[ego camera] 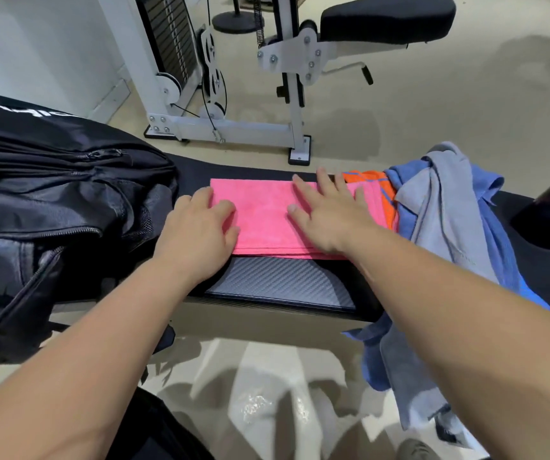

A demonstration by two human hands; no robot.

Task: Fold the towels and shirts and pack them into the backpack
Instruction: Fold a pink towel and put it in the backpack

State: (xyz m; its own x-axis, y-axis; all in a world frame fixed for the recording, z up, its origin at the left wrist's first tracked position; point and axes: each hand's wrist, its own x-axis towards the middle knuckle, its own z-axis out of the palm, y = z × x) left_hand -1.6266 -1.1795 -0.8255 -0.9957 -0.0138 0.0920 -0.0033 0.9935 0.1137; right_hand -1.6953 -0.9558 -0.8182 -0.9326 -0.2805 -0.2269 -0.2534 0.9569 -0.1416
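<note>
pink towel [263, 224], folded into a flat rectangle, lying on the black bench [280, 287] under both sets of fingertips. left hand [194, 237] resting on the towel's left edge, fingers [225, 210] bent at the knuckles with the tips down on the cloth; cannot tell whether pinching that edge or only pressing it. right hand [330, 224] laid flat on the towel's right part, fingers [325, 182] straight and spread, gripping nothing, tips reaching the far edge. just beyond the right fingertips, an orange cloth [368, 179] peeking out from beneath the towel's far right corner. further out past the right little finger, a blue cloth [486, 187] and a grey cloth [443, 210] heaped loosely together, draping off the near side of the bench. touching the outer side of the left fingers, the black backpack [51, 194], lying on the bench with zips open. well beyond all the fingertips, a white weight machine [234, 127] standing on the pale floor [433, 111].
</note>
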